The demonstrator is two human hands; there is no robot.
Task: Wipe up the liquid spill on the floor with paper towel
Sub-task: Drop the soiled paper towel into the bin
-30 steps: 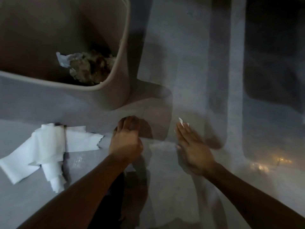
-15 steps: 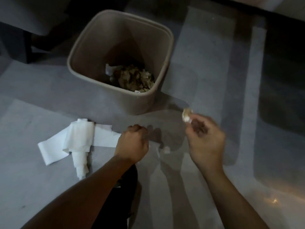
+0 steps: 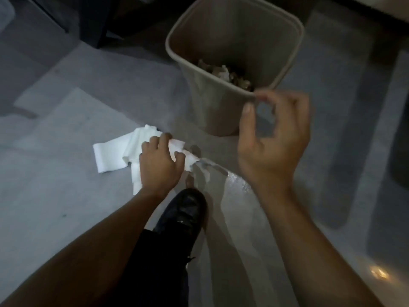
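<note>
A crumpled strip of white paper towel point(image 3: 110, 158) lies on the grey floor left of centre. My left hand point(image 3: 161, 167) is on its right end, fingers curled round the bunched paper. Just right of that hand a wet, glossy patch of spilled liquid point(image 3: 234, 185) shines on the floor. My right hand point(image 3: 274, 138) hovers in the air at the near rim of the beige waste bin point(image 3: 212, 111). Its fingers are loosely curled and motion-blurred, and I see nothing in them.
Soiled, crumpled paper point(image 3: 225, 73) lies inside the bin. My black shoe point(image 3: 183, 216) stands on the floor just below the left hand, at the spill's edge. Dark furniture legs point(image 3: 97, 25) stand at the back left.
My right hand lifted a small scrap from the floor up to the bin's rim; the scrap is no longer visible. My left hand moved left onto the paper towel and gripped it.
</note>
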